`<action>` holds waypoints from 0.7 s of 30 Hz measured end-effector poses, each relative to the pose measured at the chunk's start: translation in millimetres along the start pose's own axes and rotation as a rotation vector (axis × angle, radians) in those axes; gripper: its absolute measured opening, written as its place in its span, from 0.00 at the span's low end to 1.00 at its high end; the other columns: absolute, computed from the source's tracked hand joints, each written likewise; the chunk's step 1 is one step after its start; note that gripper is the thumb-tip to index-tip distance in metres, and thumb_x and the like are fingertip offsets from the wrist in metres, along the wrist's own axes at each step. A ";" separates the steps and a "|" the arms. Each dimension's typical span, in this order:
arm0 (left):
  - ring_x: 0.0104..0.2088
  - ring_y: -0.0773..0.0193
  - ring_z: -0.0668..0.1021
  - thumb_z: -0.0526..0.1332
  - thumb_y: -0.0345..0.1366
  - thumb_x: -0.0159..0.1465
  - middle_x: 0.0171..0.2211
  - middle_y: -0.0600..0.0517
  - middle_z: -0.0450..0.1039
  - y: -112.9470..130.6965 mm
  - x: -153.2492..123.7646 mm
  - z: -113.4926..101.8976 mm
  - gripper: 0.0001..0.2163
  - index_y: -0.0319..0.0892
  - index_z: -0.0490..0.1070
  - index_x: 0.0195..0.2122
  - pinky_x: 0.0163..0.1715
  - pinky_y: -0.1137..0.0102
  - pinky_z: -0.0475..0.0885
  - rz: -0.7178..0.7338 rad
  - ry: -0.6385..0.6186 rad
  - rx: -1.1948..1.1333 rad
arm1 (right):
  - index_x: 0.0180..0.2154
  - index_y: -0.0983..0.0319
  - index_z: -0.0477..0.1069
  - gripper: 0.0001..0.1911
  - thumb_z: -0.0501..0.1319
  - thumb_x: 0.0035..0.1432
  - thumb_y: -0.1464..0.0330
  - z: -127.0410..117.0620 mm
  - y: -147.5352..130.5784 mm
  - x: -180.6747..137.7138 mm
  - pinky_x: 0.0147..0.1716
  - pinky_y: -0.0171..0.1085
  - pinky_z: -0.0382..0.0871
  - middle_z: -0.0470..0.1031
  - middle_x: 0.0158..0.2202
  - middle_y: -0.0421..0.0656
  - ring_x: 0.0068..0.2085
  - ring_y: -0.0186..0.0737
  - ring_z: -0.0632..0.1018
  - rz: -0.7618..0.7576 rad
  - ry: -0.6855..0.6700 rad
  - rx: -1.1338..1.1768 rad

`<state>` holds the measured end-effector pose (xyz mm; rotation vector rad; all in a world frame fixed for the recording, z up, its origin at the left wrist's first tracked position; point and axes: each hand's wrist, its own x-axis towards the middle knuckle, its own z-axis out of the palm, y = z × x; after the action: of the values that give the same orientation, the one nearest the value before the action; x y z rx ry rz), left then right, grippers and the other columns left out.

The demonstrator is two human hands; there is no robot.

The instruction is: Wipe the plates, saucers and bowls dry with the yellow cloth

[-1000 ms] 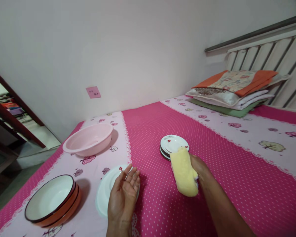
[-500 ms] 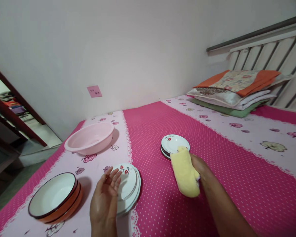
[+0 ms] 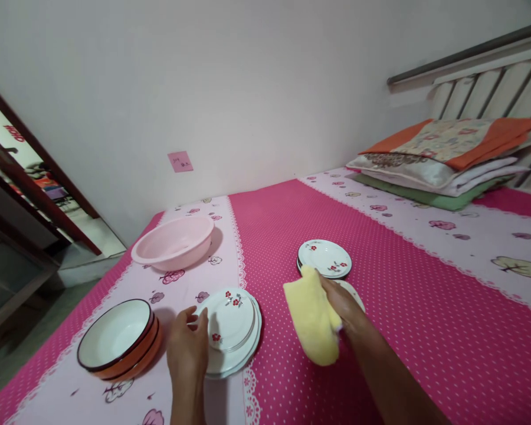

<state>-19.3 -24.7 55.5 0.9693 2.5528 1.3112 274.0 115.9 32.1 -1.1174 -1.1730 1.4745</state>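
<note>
My left hand (image 3: 188, 339) is at the left edge of a stack of white plates (image 3: 230, 366), fingers slightly bent and apart, with nothing visible in them. The top plate (image 3: 230, 321) of that stack has red flowers. My right hand (image 3: 343, 304) is closed on a folded yellow cloth (image 3: 314, 321), which hangs toward the left. Part of a white plate (image 3: 353, 293) shows behind this hand; whether the hand grips it, I cannot tell. Just beyond lies a stack of small dark-rimmed plates (image 3: 324, 255) with red flowers.
Stacked orange bowls (image 3: 119, 336) with white insides stand at the left. Behind them is a pink basin (image 3: 174, 239). Folded bedding and pillows (image 3: 446, 156) lie at the far right of the pink bedspread (image 3: 425, 330), near a white radiator (image 3: 491, 88). A wall rises behind.
My right hand with the yellow cloth has drawn back from the small plate stack, uncovering its top plate. My left hand has turned over and bent its fingers toward the larger stack.
</note>
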 end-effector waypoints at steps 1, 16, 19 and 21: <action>0.40 0.45 0.80 0.61 0.52 0.60 0.43 0.39 0.79 -1.5 -0.1 0.6 0.23 0.40 0.75 0.48 0.39 0.56 0.70 0.007 -0.018 0.086 | 0.39 0.60 0.80 0.27 0.63 0.56 0.44 4.8 -0.1 -2.1 0.40 0.45 0.79 0.85 0.36 0.51 0.43 0.56 0.84 0.015 -0.033 0.010; 0.38 0.47 0.76 0.61 0.44 0.59 0.37 0.44 0.75 -7.9 -2.0 8.1 0.08 0.47 0.70 0.35 0.36 0.61 0.63 0.057 -0.039 0.175 | 0.44 0.68 0.79 0.27 0.72 0.48 0.55 18.5 32.5 -2.8 0.33 0.35 0.72 0.83 0.38 0.45 0.36 0.43 0.80 0.086 -0.487 -0.169; 0.40 0.47 0.75 0.60 0.43 0.60 0.38 0.44 0.73 -4.2 -2.9 7.8 0.07 0.46 0.70 0.36 0.37 0.61 0.64 0.089 -0.025 0.143 | 0.41 0.68 0.80 0.22 0.71 0.48 0.60 19.1 35.6 -2.7 0.28 0.33 0.68 0.83 0.34 0.44 0.32 0.40 0.79 0.092 -0.468 -0.211; 0.38 0.48 0.75 0.60 0.43 0.60 0.37 0.45 0.73 -0.5 -4.0 7.8 0.07 0.46 0.69 0.36 0.38 0.61 0.64 0.104 -0.010 0.115 | 0.40 0.68 0.80 0.20 0.71 0.47 0.62 19.9 36.3 -2.6 0.28 0.32 0.67 0.83 0.33 0.43 0.31 0.39 0.78 0.099 -0.462 -0.211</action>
<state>-13.5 -21.8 49.5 1.1415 2.6279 1.1904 250.7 105.6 -0.7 -1.0107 -1.6411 1.7766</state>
